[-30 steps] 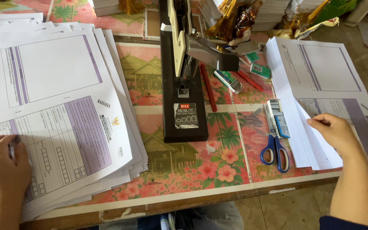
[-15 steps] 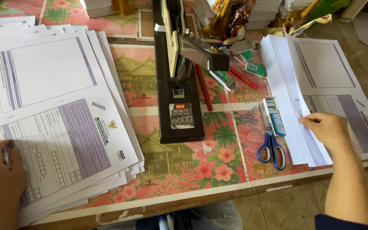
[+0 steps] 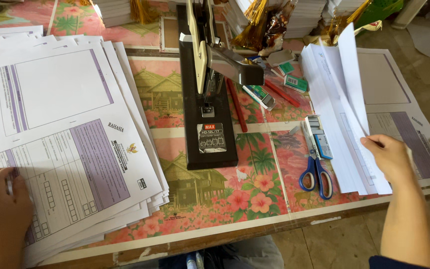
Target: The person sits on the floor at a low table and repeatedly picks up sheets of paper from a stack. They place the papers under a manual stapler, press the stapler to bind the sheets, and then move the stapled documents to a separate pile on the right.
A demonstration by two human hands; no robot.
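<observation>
Since the earlier frame the right hand has lifted folded sheets right of the stapler, gripping them, while the left hand rests flat on the printed stack.

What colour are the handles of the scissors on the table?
Blue. The scissors lie between the big stapler and the right hand, seen clearly in the head view.

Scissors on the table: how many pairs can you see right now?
1. The blue-handled scissors lie on the flowered tablecloth, between the big black stapler and the folded paper stack under the right hand. Others could be hidden under the papers.
</observation>
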